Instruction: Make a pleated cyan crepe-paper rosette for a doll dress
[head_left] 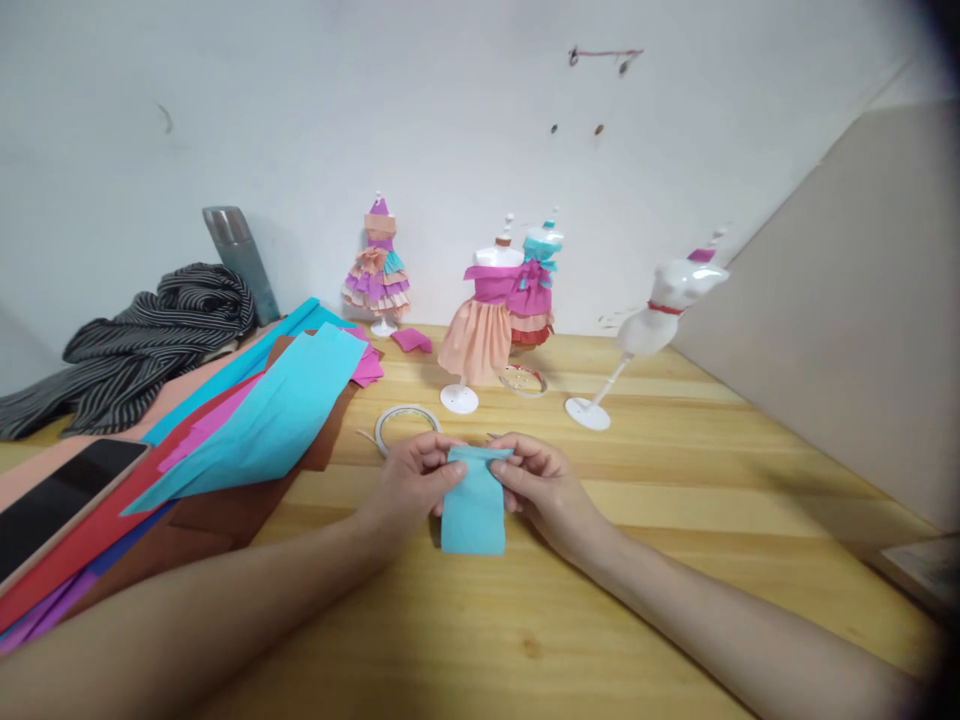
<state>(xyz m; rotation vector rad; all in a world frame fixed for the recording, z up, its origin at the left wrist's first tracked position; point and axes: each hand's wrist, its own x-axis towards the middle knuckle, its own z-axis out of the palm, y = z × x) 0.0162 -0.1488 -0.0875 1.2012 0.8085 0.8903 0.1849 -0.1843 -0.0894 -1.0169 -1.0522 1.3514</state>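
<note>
A small rectangle of turquoise crepe paper [474, 512] hangs between my hands above the table, its top edge folded over. My left hand [416, 482] pinches the upper left corner, thumb in front. On the upper right corner, my right hand [544, 485] pinches in the same way. Just behind my left hand lies a roll of double-sided tape [384, 432] with a loose end sticking out. The tip of a thin pointed object shows behind my right fingers; the rest of it is hidden.
Mini mannequins in paper dresses [491, 325] stand at the back, and a bare white mannequin [637, 335] leans at right. Crepe paper sheets [285, 410], a phone [71, 500], striped cloth [157, 340] and a flask [244, 255] fill the left. A clear ring [525, 380] lies behind.
</note>
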